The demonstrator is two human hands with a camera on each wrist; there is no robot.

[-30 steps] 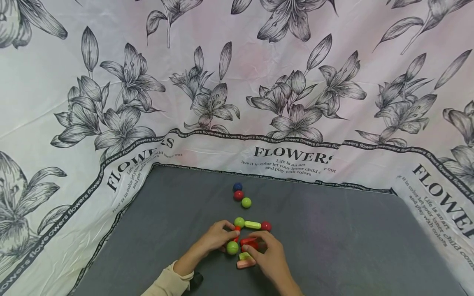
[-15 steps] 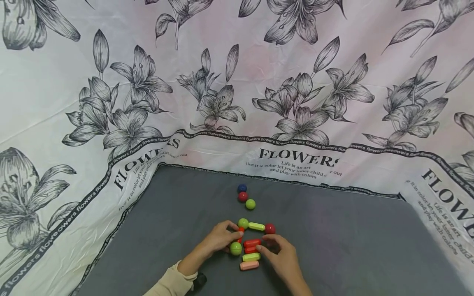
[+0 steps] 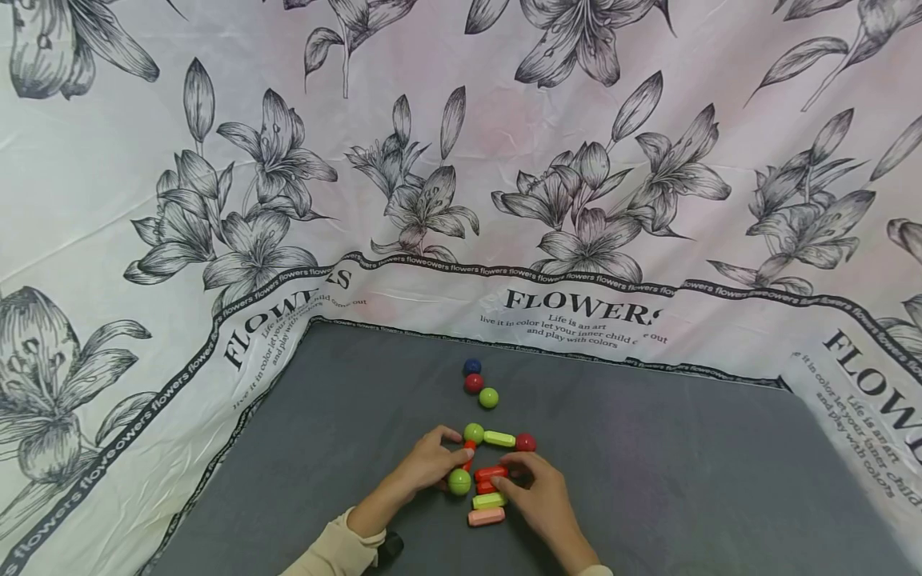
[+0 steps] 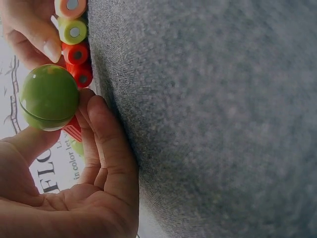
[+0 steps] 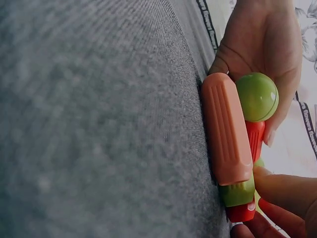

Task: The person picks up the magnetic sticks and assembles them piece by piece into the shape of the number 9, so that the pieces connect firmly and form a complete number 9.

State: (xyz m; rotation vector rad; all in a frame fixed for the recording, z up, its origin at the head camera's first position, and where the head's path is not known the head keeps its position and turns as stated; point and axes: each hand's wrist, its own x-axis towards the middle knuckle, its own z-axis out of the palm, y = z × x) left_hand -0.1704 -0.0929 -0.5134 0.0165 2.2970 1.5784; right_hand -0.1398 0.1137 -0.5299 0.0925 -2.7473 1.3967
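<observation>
My left hand pinches an upright-lying red magnetic rod between thumb and fingers. A green ball sits at its near end and another green ball at its far end. From that far ball a yellow-green rod runs right to a red ball. My right hand has thumb and index finger curled at the ends of two red rods, pinching the upper one. Below these lie a yellow-green rod and a salmon-pink rod, side by side.
Farther back on the grey cloth a blue ball, a red ball and a green ball sit close together. A flower-printed curtain stands round the back and sides. A small black object shows by the left sleeve.
My right hand drew back rightward from the red rods, then came back to them with its fingertips. The left hand keeps its hold on the rod. The whole view shifted slightly.
</observation>
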